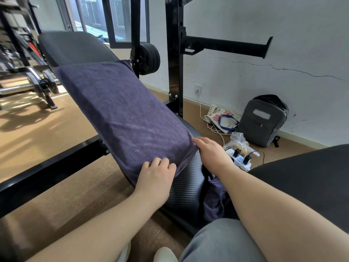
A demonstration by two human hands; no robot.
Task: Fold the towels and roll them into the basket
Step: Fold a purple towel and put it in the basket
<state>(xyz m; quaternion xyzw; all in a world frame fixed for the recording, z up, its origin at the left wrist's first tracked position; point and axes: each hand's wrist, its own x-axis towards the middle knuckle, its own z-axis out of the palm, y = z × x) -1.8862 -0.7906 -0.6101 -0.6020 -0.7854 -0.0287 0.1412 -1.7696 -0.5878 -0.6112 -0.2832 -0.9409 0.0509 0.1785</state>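
Crumpled purple cloth (pixel 215 197) lies half hidden in shadow beside the black ribbed padded desk (pixel 187 188). A dark purple terry towel (pixel 120 110) lies flat along the desk. The left hand (pixel 155 178) and right hand (pixel 213 154) grasp its near hem, fingertips tucked from sight.

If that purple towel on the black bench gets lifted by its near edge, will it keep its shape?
Probably not: the purple terry towel drapes over the sides of the black padded bench, so it looks floppy. Its thin edge suggests little weight. The fuzzy nap likely resists sliding.
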